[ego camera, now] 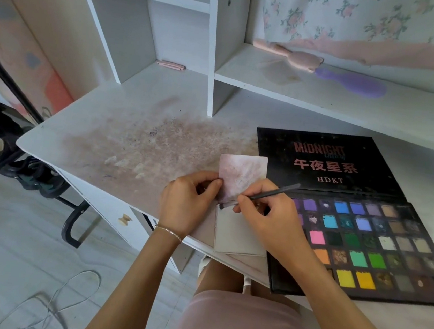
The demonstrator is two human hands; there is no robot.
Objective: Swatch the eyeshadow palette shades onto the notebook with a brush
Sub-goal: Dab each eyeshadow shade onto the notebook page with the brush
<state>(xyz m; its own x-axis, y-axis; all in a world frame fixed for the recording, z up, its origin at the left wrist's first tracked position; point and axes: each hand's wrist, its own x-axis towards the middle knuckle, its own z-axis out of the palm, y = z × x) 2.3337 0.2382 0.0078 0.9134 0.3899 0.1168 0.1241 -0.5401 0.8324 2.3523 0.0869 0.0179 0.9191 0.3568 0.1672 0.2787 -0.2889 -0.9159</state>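
The small notebook point(239, 221) lay at the desk's point(138, 133) near edge, its stained upper page raised toward 12 o'clock. The left hand point(187, 201) pinched that page's left edge between thumb and fingers. At 3 o'clock from it, the right hand point(264, 213) held the brush point(261, 195) pen-style, bristles touching the fold. The open eyeshadow palette point(364, 235) sat touching the notebook's right side, lid flat toward 12 o'clock.

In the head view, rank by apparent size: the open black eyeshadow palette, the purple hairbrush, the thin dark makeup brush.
1. Open black eyeshadow palette
2. Purple hairbrush; farther back, so unsure
3. Thin dark makeup brush
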